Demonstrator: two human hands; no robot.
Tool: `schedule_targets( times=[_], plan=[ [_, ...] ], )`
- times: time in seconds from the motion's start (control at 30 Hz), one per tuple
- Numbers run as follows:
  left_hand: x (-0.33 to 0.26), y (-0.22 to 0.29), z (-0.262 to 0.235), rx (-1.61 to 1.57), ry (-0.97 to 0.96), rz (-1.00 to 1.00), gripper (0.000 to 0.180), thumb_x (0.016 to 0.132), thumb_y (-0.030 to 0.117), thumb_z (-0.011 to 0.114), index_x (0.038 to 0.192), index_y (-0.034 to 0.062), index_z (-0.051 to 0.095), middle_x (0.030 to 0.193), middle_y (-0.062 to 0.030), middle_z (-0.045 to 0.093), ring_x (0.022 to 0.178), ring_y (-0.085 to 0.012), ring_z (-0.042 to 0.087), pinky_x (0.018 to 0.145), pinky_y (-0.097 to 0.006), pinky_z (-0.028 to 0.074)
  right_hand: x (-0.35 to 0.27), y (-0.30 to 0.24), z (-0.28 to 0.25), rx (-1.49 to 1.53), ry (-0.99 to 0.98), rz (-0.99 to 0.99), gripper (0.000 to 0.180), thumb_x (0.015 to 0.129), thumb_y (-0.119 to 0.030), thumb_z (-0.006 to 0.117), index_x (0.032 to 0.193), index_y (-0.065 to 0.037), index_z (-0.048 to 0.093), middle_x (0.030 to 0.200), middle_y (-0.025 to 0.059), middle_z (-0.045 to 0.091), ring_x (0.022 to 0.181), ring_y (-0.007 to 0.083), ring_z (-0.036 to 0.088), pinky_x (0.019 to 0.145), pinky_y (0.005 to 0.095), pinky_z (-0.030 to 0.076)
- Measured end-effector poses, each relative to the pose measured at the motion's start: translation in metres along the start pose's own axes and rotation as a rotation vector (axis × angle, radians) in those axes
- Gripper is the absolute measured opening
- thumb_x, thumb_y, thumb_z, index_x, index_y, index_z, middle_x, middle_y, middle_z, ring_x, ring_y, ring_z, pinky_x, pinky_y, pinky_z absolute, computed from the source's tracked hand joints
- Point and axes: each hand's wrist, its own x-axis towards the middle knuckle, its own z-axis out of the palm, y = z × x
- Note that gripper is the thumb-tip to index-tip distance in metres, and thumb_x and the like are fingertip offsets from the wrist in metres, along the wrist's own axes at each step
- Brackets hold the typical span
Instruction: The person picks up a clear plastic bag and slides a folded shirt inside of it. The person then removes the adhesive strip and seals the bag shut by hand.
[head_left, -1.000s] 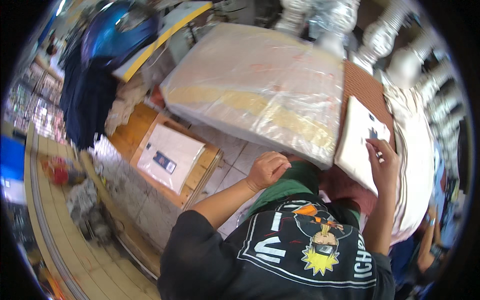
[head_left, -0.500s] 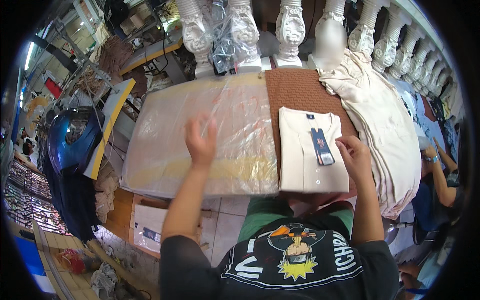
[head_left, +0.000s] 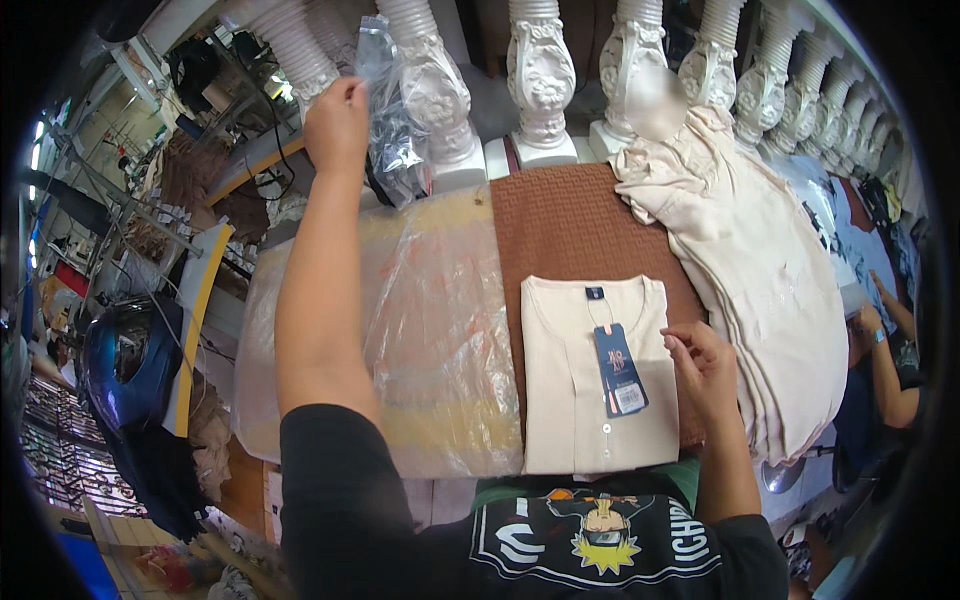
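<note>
A folded cream button-neck shirt (head_left: 560, 400) lies on the table in front of me, a navy hang tag (head_left: 618, 370) on its chest. My right hand (head_left: 705, 370) is beside the shirt's right edge, thumb and fingers drawn together in a pinch; whatever is between them, if anything, cannot be seen. At the far left, my left hand (head_left: 336, 125) is raised with curled fingers at the edge of a clear plastic bag (head_left: 374, 60). That bag hangs with other shiny clear bags (head_left: 400, 150) against the white balusters.
Plastic-wrapped padding (head_left: 440, 330) covers the table's left half; brown textured cloth (head_left: 560, 220) lies on the right. Cream garments (head_left: 760, 270) are piled at the right. White balusters (head_left: 540, 80) line the back. A blue helmet (head_left: 130, 350) sits at the left. Another person's arm (head_left: 885, 370) shows far right.
My left hand has moved from above the plastic-covered table to the hanging bags, and its fingers have closed. My right hand remains by the shirt. The whole view has shifted.
</note>
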Motion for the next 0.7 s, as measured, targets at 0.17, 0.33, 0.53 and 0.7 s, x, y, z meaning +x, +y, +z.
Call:
schedule_targets(
  times=[0.17,0.33,0.53,0.7],
  plan=[
    [-0.096,0.127,-0.069,-0.069,-0.322,0.219,0.020,0.082,0.023,0.062,0.094,0.0083,0.068,0.086,-0.0132,0.067,0.078,-0.0309,0.065,0.070,-0.038,0.050,-0.009,-0.025,0.017,0.636,-0.199,0.197,0.026,0.087,-0.015,0.062,0.109,-0.001,0.060,0.096,0.0072,0.064,0.083,0.0131,0.060,0.067,0.0230,0.047],
    [-0.239,0.192,-0.109,-0.140,-0.700,0.254,0.025,0.078,0.021,0.066,0.100,0.0077,0.064,0.090,-0.0117,0.062,0.077,-0.0318,0.063,0.067,-0.038,0.051,-0.022,-0.032,0.048,1.093,-0.309,0.410,0.061,0.088,-0.036,0.061,0.133,-0.002,0.039,0.110,0.0100,0.059,0.090,0.0119,0.058,0.070,0.0244,0.049],
    [-0.319,0.208,-0.152,-0.267,-0.862,0.241,0.041,0.079,0.028,0.066,0.110,0.0021,0.058,0.090,-0.0133,0.061,0.077,-0.0288,0.063,0.067,-0.037,0.052,-0.053,-0.003,0.040,0.783,-0.175,0.510,0.027,0.087,-0.022,0.063,0.103,0.000,0.060,0.086,0.0069,0.068,0.067,0.0104,0.063,0.055,0.0207,0.049],
    [-0.306,0.209,-0.169,-0.456,-0.972,-0.202,0.045,0.081,0.025,0.068,0.120,0.0048,0.058,0.085,-0.0107,0.065,0.075,-0.0264,0.063,0.066,-0.035,0.050,-0.069,0.008,0.021,0.705,-0.150,0.524,0.021,0.089,-0.017,0.060,0.099,0.001,0.062,0.085,0.0095,0.069,0.068,0.0139,0.067,0.051,0.0209,0.048]
  ],
)
